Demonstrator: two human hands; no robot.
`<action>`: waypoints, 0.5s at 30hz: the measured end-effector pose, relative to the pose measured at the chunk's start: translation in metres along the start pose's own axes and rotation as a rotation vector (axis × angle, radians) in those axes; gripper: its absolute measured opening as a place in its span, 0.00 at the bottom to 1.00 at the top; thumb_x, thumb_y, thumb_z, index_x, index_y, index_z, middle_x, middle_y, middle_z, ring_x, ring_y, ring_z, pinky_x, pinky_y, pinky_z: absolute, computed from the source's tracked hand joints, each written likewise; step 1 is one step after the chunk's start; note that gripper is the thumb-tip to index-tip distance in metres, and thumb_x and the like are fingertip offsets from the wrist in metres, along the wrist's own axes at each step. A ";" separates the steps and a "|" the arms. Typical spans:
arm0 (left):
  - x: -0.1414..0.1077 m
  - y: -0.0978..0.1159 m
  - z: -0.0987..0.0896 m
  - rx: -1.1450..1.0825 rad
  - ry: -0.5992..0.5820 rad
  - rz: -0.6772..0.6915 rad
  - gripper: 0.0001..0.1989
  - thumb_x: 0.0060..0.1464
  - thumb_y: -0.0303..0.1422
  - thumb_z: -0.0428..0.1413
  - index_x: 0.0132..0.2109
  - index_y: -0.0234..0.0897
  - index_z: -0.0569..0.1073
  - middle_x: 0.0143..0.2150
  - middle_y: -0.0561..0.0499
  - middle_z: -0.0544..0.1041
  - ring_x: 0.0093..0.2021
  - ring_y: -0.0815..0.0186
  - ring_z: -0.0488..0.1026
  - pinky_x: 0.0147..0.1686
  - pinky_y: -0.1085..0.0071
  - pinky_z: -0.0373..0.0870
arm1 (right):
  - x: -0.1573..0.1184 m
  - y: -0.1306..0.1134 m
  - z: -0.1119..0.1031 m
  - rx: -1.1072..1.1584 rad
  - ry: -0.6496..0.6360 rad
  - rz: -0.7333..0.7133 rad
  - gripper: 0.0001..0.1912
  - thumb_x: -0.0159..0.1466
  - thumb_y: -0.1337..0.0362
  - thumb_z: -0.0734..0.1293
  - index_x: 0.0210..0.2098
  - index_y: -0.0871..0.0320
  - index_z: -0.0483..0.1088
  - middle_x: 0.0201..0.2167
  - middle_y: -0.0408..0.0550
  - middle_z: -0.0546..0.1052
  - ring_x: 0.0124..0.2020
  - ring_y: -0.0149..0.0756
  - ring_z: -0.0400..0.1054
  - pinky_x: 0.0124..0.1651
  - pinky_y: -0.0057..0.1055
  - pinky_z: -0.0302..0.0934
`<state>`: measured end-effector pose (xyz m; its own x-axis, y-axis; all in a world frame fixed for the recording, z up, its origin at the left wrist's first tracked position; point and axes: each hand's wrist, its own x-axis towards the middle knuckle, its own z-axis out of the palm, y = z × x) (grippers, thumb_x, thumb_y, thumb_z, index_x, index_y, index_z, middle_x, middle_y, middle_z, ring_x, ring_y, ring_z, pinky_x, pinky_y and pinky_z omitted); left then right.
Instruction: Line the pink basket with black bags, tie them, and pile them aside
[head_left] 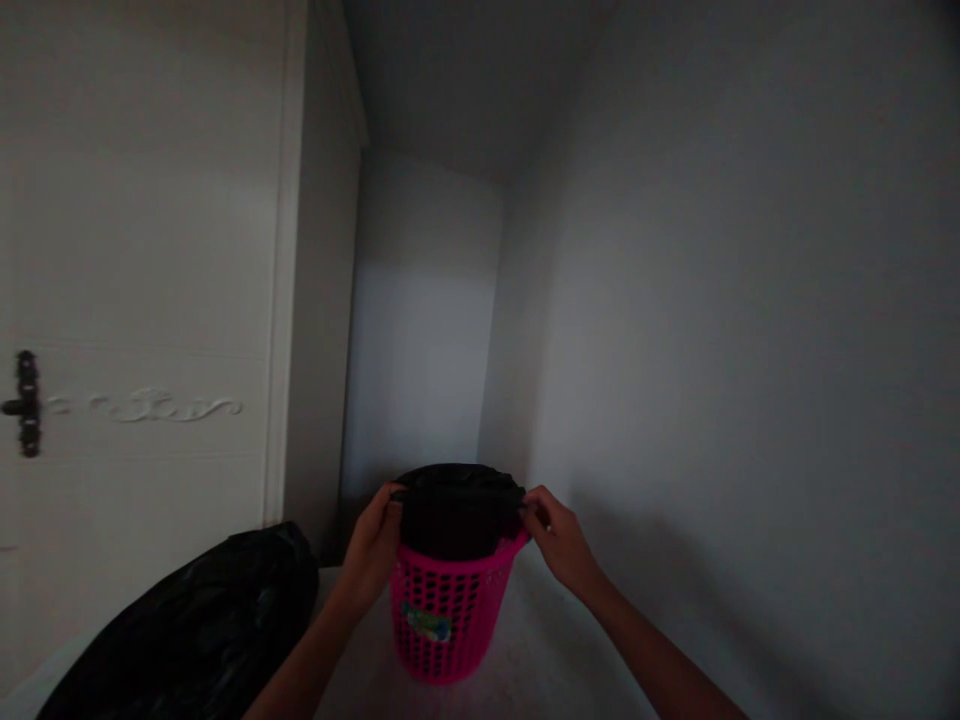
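Observation:
A pink perforated basket (450,625) with a colourful label stands upright on a pale surface. A black plastic bag (461,480) lies over its top, its edge raised above the rim at the front. My left hand (379,540) pinches the bag's edge at the left side of the basket. On the right side, my right hand (555,530) has its fingers closed on the bag's edge, close to the pink rim. The inside of the basket is too dark to make out.
At the lower left lies a large full-looking black bag (202,630). Behind it stands a white cabinet (150,250) with a dark handle (28,405). A plain wall (712,350) runs along the right.

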<state>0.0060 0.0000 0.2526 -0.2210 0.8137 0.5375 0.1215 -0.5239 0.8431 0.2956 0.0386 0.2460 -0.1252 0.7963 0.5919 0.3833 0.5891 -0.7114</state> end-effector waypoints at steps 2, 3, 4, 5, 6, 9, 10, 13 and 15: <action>0.002 -0.001 -0.006 -0.049 0.072 -0.057 0.18 0.56 0.50 0.57 0.41 0.41 0.76 0.27 0.55 0.73 0.29 0.62 0.71 0.26 0.70 0.69 | -0.003 -0.003 -0.002 0.055 -0.039 0.004 0.08 0.61 0.59 0.71 0.38 0.52 0.72 0.25 0.37 0.70 0.27 0.35 0.66 0.32 0.31 0.60; 0.002 0.000 -0.009 -0.074 0.103 -0.084 0.19 0.55 0.51 0.58 0.41 0.41 0.76 0.28 0.55 0.73 0.28 0.63 0.71 0.25 0.71 0.70 | -0.005 -0.004 -0.003 0.053 -0.046 0.002 0.11 0.59 0.60 0.72 0.41 0.53 0.73 0.26 0.37 0.70 0.28 0.35 0.66 0.32 0.31 0.60; 0.001 -0.001 -0.011 -0.098 0.132 -0.107 0.20 0.54 0.52 0.58 0.41 0.41 0.76 0.30 0.55 0.74 0.28 0.63 0.71 0.25 0.71 0.70 | -0.006 -0.004 -0.004 0.034 -0.042 -0.008 0.13 0.59 0.61 0.73 0.43 0.53 0.75 0.28 0.38 0.71 0.28 0.34 0.65 0.32 0.31 0.60; 0.000 -0.001 -0.012 -0.121 0.156 -0.129 0.21 0.52 0.54 0.59 0.42 0.41 0.76 0.31 0.54 0.75 0.29 0.64 0.72 0.24 0.71 0.70 | -0.007 -0.003 -0.005 -0.001 -0.028 -0.027 0.13 0.60 0.62 0.72 0.45 0.53 0.76 0.30 0.39 0.72 0.28 0.34 0.65 0.32 0.31 0.60; -0.001 -0.001 -0.013 -0.142 0.178 -0.147 0.22 0.51 0.54 0.60 0.42 0.41 0.76 0.32 0.54 0.76 0.29 0.64 0.73 0.24 0.71 0.71 | -0.008 -0.001 -0.006 -0.046 -0.010 -0.058 0.13 0.61 0.63 0.70 0.46 0.53 0.77 0.32 0.41 0.74 0.28 0.34 0.65 0.33 0.32 0.61; -0.003 -0.004 -0.012 -0.186 0.226 -0.187 0.23 0.48 0.53 0.63 0.44 0.41 0.76 0.32 0.55 0.77 0.29 0.63 0.74 0.25 0.70 0.73 | -0.007 0.005 -0.007 -0.192 0.043 -0.175 0.11 0.67 0.63 0.65 0.45 0.52 0.78 0.40 0.48 0.76 0.34 0.39 0.70 0.40 0.36 0.65; -0.003 -0.005 -0.012 -0.196 0.238 -0.195 0.23 0.48 0.52 0.63 0.44 0.41 0.76 0.32 0.55 0.78 0.29 0.63 0.75 0.25 0.70 0.73 | -0.006 0.006 -0.006 -0.222 0.064 -0.187 0.11 0.68 0.62 0.63 0.43 0.52 0.78 0.41 0.49 0.76 0.36 0.40 0.71 0.43 0.37 0.65; 0.000 -0.009 -0.014 -0.219 0.266 -0.204 0.23 0.47 0.50 0.63 0.45 0.41 0.77 0.31 0.55 0.78 0.29 0.63 0.75 0.24 0.71 0.72 | -0.005 0.008 -0.001 -0.223 0.116 -0.108 0.12 0.72 0.56 0.61 0.41 0.52 0.74 0.36 0.49 0.78 0.34 0.42 0.73 0.42 0.39 0.66; 0.003 -0.010 -0.018 -0.230 0.279 -0.199 0.22 0.47 0.50 0.64 0.44 0.40 0.77 0.30 0.56 0.77 0.28 0.63 0.74 0.23 0.71 0.71 | -0.005 0.008 0.002 -0.200 0.124 -0.068 0.13 0.73 0.54 0.59 0.42 0.52 0.72 0.33 0.47 0.78 0.33 0.43 0.73 0.41 0.39 0.66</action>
<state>-0.0133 0.0030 0.2449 -0.4757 0.8223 0.3123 -0.1631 -0.4313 0.8873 0.2977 0.0391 0.2370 -0.0486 0.7252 0.6868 0.5531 0.5921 -0.5861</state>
